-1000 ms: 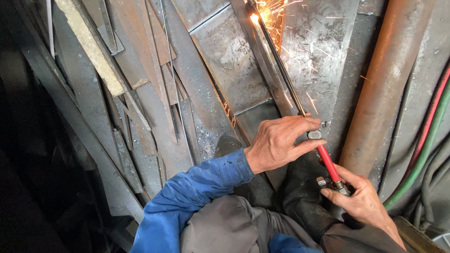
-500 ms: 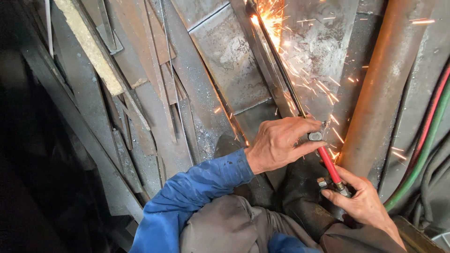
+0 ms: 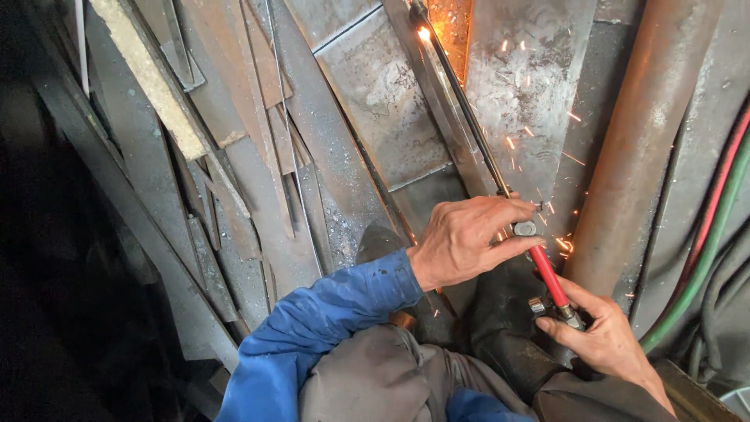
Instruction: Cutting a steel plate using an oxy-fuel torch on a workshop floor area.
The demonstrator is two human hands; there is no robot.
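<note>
Both hands grip the cutting torch (image 3: 500, 187): left hand (image 3: 469, 238) midway, right hand (image 3: 601, 336) seemingly closed at its rear.

No packages, labels, signs or screens in view.

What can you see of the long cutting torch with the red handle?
The long cutting torch with the red handle is a thin dark metal tube, slanting from lower right to upper left. Its tip glows against a grey steel plate, throwing sparks. The left hand grips its middle near a valve; the right hand holds the handle's lower end.
</note>
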